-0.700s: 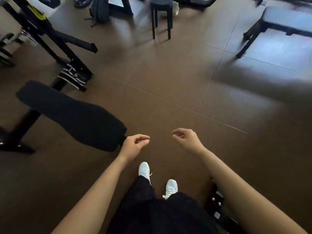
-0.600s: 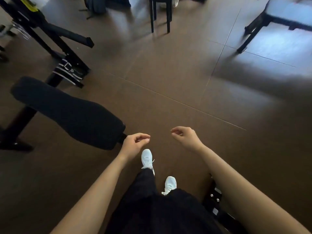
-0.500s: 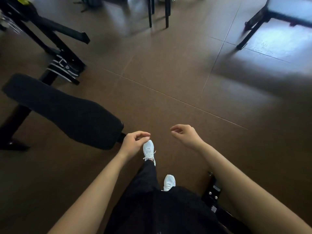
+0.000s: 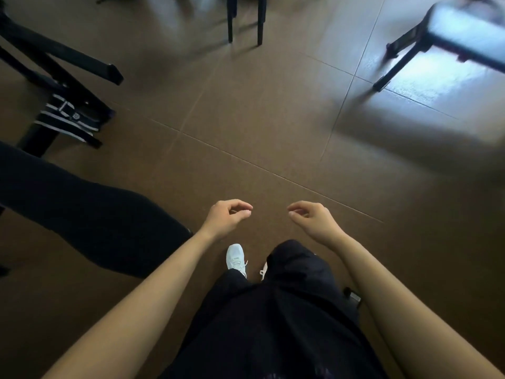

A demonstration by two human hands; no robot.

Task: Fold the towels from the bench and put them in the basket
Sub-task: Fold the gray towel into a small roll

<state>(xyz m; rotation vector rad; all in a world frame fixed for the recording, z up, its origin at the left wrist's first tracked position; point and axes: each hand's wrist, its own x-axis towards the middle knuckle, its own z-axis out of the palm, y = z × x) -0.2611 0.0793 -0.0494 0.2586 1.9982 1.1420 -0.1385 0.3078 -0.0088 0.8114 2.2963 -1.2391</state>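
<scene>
My left hand [image 4: 225, 217] and my right hand [image 4: 314, 217] hang in front of me over the brown floor, a short gap between them. Both have loosely curled fingers and hold nothing. A black padded bench [image 4: 82, 214] lies at the left, its end just left of my left wrist; nothing lies on the part I see. No towel and no basket are in view. Below my hands are my black trousers and one white shoe [image 4: 236, 258].
A black metal equipment frame [image 4: 54, 77] with a striped strap [image 4: 65, 119] stands at the upper left. Two thin black legs [image 4: 244, 20] stand at the top centre. Another bench [image 4: 451, 31] sits at the upper right, with brown tiled floor [image 4: 259, 119] between them.
I have stepped forward: the padded bench slid left and nearer, the far furniture moved up the frame, and my right leg swung ahead. Both hands kept their loose curl.
</scene>
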